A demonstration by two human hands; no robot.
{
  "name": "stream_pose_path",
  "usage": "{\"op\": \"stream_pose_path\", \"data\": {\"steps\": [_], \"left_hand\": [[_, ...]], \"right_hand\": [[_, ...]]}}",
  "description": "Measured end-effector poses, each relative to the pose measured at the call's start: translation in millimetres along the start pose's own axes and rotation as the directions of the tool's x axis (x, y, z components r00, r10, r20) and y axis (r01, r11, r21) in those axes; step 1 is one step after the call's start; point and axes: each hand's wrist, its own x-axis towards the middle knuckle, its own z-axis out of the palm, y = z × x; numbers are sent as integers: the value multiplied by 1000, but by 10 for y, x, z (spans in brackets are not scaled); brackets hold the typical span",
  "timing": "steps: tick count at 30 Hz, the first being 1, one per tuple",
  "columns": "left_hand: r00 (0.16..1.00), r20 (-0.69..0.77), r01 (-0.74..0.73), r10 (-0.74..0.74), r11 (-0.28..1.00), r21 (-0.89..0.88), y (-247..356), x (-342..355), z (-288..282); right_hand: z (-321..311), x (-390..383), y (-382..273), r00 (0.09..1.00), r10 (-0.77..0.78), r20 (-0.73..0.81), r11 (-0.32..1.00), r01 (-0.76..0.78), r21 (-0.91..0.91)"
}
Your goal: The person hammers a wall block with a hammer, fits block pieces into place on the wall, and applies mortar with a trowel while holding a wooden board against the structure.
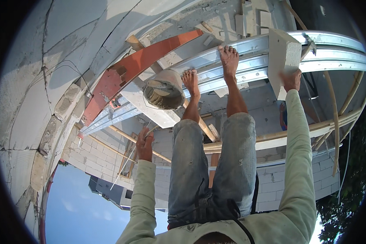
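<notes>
My right hand [290, 80] is closed round the wooden handle of a hammer [310, 42], beside a pale block [281, 53] that lies across silvery metal channels [333, 64]. My left hand [144, 143] has curled fingers near a thin white rod [123, 170]; what it holds, if anything, I cannot make out. Between that hand and my bare feet [229, 61], a bucket [163, 92] with grey material and a tool in it stands on a pale board [166, 118]. A long orange beam [162, 46] curves away to the upper left of the bucket.
Cracked grey masonry [32, 101] runs along the left. Bamboo poles [334, 118] and a curved timber band [321, 128] are below the channels, with block walls [321, 179] lower down. A person in blue [284, 116] is partly visible beneath. Open sky [81, 195] shows past the edge.
</notes>
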Motion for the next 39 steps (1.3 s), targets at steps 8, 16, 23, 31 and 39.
{"op": "stream_pose_path", "data": {"steps": [8, 16, 23, 31, 39], "left_hand": [[1000, -11, 24, -25, 1000, -15, 39, -29, 214], [995, -79, -79, 68, 987, -142, -175, 102, 230], [995, -91, 4, -40, 932, -363, -456, 163, 244], [988, -129, 0, -91, 815, -579, -525, -42, 370], [995, -97, -75, 32, 879, -471, -447, -302, 866]], "right_hand": [[61, -39, -57, 998, 63, 11, 998, -63, -30], [-158, -164, -357, 998, 10, -62, 968, -25, -250], [-127, -300, -1300, 749, -657, -89, 747, 630, -213], [859, -1753, -3344, 129, -893, 431, 216, 963, 159], [1780, -2687, -4204, 24, -784, 621, 65, 997, 44]]}}
